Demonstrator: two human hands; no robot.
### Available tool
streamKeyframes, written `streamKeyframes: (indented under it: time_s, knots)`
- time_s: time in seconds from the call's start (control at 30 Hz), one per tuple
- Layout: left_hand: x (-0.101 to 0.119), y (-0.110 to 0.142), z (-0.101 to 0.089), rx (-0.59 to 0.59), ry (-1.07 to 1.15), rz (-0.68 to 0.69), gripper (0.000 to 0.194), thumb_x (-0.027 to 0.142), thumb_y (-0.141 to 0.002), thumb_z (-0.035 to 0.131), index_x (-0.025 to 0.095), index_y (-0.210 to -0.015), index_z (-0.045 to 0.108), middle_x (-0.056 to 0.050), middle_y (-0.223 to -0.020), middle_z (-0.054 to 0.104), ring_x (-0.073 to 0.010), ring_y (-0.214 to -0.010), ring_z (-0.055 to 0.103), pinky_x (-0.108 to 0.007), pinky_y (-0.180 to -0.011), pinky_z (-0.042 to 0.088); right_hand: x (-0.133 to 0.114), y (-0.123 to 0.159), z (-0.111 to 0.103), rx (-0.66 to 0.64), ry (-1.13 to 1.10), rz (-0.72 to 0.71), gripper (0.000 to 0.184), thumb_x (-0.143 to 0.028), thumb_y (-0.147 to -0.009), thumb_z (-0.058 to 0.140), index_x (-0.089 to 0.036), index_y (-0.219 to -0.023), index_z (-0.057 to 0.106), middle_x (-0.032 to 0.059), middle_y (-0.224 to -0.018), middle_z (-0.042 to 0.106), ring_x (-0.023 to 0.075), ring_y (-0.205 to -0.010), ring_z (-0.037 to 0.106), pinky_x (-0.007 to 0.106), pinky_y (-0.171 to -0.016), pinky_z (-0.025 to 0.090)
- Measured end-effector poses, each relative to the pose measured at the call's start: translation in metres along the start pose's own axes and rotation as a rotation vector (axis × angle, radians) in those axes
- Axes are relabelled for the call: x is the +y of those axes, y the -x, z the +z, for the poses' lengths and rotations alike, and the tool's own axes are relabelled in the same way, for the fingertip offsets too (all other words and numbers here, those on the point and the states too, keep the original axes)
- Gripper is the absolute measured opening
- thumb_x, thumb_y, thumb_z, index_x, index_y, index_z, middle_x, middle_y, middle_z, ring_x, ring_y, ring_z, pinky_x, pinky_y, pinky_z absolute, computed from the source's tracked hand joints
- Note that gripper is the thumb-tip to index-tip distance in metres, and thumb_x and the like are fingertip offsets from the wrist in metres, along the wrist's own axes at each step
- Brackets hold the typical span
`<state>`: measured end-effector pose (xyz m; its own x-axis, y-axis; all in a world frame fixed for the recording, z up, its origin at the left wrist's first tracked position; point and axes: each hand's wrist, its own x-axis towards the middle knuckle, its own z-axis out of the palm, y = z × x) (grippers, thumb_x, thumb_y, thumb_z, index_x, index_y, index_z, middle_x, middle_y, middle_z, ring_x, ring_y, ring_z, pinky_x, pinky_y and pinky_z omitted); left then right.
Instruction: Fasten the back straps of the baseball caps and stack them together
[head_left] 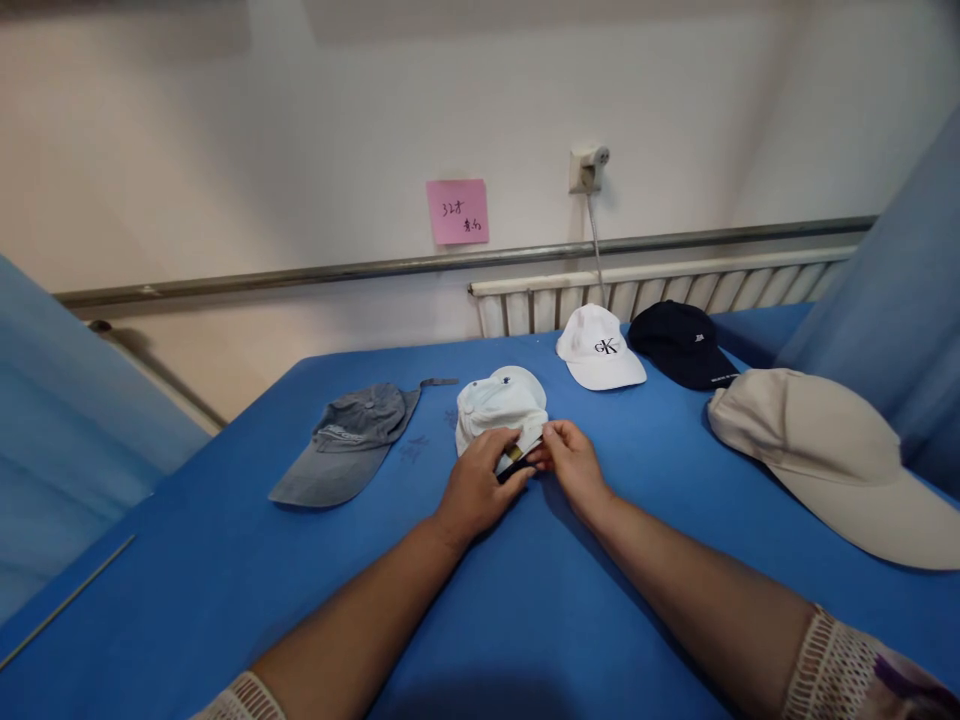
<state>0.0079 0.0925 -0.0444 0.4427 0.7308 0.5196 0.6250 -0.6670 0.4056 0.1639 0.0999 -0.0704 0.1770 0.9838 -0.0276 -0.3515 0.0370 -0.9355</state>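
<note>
In the middle of the blue-covered table (420,560) lies a pale, light-coloured cap (495,400), its brim pointing toward the wall. Its back strap side is toward me, where a small brass-coloured buckle (514,453) shows. My left hand (484,480) is closed on the near left edge of the cap by the buckle, thumb and fingers on either side. With thumb and fingers, my right hand (570,460) pinches the strap end at the cap's near right edge. Some fingertips are hidden under the cap.
A grey cap (367,415) with a loose strap lies left. At right are a white cap (596,345), a black cap (679,340) and a large beige cap (817,430). Behind run a metal rail (360,270) and radiator (637,297). Blue curtains (67,430) flank both sides.
</note>
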Motion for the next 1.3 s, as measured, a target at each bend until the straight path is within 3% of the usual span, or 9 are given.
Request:
streamKeyframes:
  time_s: [0.2, 0.33, 0.43, 0.5, 0.67, 0.83, 1.0, 1.3]
  knots:
    - [0.002, -0.004, -0.009, 0.016, -0.23, -0.029, 0.022, 0.031, -0.089, 0.058, 0.023, -0.108, 0.063, -0.005, -0.102, 0.069, -0.0245, -0.096, 0.058, -0.042, -0.086, 0.042, 0.006, 0.004, 0.003, -0.107, 0.024, -0.079, 0.037, -0.049, -0.072, 0.069, -0.019, -0.09, 0.057, 0.0004, -0.068, 0.069, 0.0134, -0.056, 0.063, 0.023, -0.049, 0.046]
    - [-0.001, -0.004, -0.009, 0.068, -0.163, -0.054, 0.022, 0.029, -0.091, 0.056, 0.023, -0.11, 0.063, -0.005, -0.105, 0.069, -0.0232, -0.099, 0.059, -0.04, -0.088, 0.042, 0.002, 0.011, 0.005, -0.023, -0.127, 0.135, 0.037, -0.038, -0.063, 0.079, -0.02, -0.084, 0.054, 0.0003, -0.068, 0.069, 0.0156, -0.057, 0.066, 0.026, -0.052, 0.049]
    - [-0.004, -0.004, -0.007, 0.113, -0.083, -0.053, 0.025, 0.028, -0.09, 0.056, 0.023, -0.115, 0.061, -0.005, -0.11, 0.068, -0.0219, -0.101, 0.059, -0.039, -0.09, 0.043, -0.005, 0.016, 0.004, -0.133, -0.254, 0.353, 0.029, -0.033, -0.066, 0.079, -0.017, -0.079, 0.059, 0.0041, -0.072, 0.07, 0.0162, -0.067, 0.068, 0.026, -0.059, 0.052]
    - [-0.005, -0.004, -0.005, 0.109, -0.038, -0.035, 0.025, 0.027, -0.09, 0.056, 0.023, -0.114, 0.061, -0.005, -0.109, 0.067, -0.021, -0.102, 0.058, -0.037, -0.091, 0.043, -0.009, 0.016, 0.003, -0.198, -0.338, 0.415, 0.025, -0.031, -0.068, 0.079, -0.017, -0.08, 0.062, 0.0047, -0.076, 0.071, 0.015, -0.07, 0.068, 0.024, -0.061, 0.051]
    - [-0.006, -0.002, -0.003, 0.015, 0.055, -0.061, 0.021, 0.029, -0.092, 0.053, 0.021, -0.109, 0.064, -0.005, -0.101, 0.067, -0.0191, -0.096, 0.06, -0.033, -0.086, 0.046, -0.011, 0.01, 0.0, -0.14, -0.444, 0.346, 0.028, -0.023, -0.063, 0.082, -0.02, -0.084, 0.065, -0.0002, -0.08, 0.071, 0.0121, -0.072, 0.065, 0.021, -0.063, 0.048]
    - [-0.002, -0.002, -0.002, -0.042, 0.092, -0.099, 0.023, 0.032, -0.094, 0.05, 0.022, -0.107, 0.065, -0.004, -0.094, 0.067, -0.0177, -0.089, 0.06, -0.031, -0.081, 0.046, -0.009, 0.004, -0.003, -0.167, -0.385, 0.266, 0.031, -0.028, -0.062, 0.083, -0.022, -0.086, 0.063, -0.002, -0.078, 0.069, 0.0127, -0.075, 0.063, 0.026, -0.073, 0.047]
    - [-0.003, 0.0, -0.001, -0.023, 0.034, -0.058, 0.031, 0.029, -0.094, 0.048, 0.023, -0.122, 0.06, -0.006, -0.101, 0.065, -0.0188, -0.095, 0.058, -0.032, -0.084, 0.046, -0.011, 0.004, -0.004, -0.167, -0.37, 0.317, 0.03, -0.03, -0.061, 0.084, -0.019, -0.08, 0.063, -0.0007, -0.077, 0.069, 0.0124, -0.073, 0.063, 0.026, -0.073, 0.047]
    - [-0.004, 0.001, -0.001, 0.042, -0.169, 0.061, 0.031, 0.024, -0.094, 0.048, 0.021, -0.122, 0.061, -0.007, -0.096, 0.061, -0.019, -0.09, 0.054, -0.033, -0.082, 0.046, -0.017, 0.008, -0.002, -0.185, -0.49, 0.45, 0.024, -0.021, -0.064, 0.082, -0.018, -0.075, 0.061, -0.0006, -0.073, 0.068, 0.0112, -0.067, 0.063, 0.024, -0.067, 0.049]
